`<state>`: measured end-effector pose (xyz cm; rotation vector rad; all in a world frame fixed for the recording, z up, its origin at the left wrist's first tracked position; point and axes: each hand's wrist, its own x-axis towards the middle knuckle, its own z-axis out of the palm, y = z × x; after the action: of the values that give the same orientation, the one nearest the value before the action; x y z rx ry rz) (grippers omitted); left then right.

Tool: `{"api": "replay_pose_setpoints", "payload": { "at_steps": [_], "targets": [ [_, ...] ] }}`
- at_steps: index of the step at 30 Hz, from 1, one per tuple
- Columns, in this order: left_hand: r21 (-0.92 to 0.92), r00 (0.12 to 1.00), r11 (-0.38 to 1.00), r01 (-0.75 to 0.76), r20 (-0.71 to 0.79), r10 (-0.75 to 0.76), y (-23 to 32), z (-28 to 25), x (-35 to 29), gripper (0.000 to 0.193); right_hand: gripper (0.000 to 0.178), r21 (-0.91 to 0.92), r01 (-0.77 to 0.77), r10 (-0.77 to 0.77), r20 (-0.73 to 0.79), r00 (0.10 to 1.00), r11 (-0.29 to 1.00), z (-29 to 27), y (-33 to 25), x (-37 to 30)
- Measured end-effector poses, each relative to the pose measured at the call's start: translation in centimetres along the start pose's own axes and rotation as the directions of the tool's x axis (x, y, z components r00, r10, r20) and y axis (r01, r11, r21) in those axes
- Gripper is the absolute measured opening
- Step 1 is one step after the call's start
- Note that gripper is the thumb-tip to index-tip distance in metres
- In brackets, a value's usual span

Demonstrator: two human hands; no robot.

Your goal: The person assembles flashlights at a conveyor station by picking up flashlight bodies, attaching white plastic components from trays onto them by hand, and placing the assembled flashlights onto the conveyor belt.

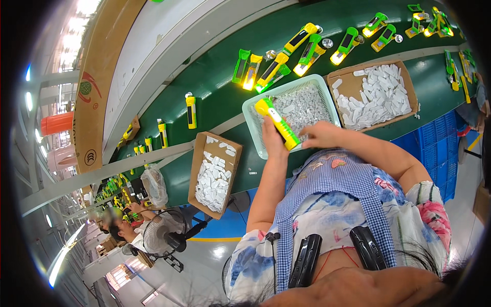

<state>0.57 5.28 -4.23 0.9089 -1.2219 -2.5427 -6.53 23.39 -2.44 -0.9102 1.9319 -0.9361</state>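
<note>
**Flashlight held over a basket of white parts**

The flashlight [276, 123] is yellow and green. It sits in the left hand [272, 139], which is wrapped tight around its lower end. The flashlight tilts, with its head up and to the left, and it hangs over the near edge of the basket.

Now the other things, from biggest to smallest.

The green belt [215, 71] is the biggest thing. It runs from the far left up to the far right, bending with the picture. Many more yellow and green flashlights [286, 56] lie on it, and some of them glow at 1 end.

A cardboard box [404, 77] sits to the right of the basket. It is full of small white parts. A 2nd cardboard box [197, 169] sits to the left of the basket, well apart from it, and it holds white parts too.

The pale green basket [253, 120] stands between the 2 boxes, right in front of the person. It is full of tiny white pieces.

The right hand [319, 135] rests at the near edge of the basket, just beside the flashlight's lower end. Its fingers are curled, but I cannot tell if they hold anything.

A fan [161, 235] stands on the floor at the lower left.
</note>
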Motion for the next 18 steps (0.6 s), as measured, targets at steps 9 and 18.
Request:
{"api": "replay_pose_setpoints", "payload": {
  "at_steps": [9,18],
  "targets": [
    [-0.312,0.9,0.889,0.334,0.386,-0.203,4.9,-1.1,-1.4,0.052,0.017,-0.617,-0.064,-0.081,-0.204,0.976,0.785,1.0,7.9,7.5],
    [0.019,0.916,0.988,0.153,0.372,-0.149,6.2,-1.0,-2.2,0.079,0.021,0.099,-0.034,0.059,-0.271,0.961,0.995,-2.3,6.7,6.2]
  ]
}}
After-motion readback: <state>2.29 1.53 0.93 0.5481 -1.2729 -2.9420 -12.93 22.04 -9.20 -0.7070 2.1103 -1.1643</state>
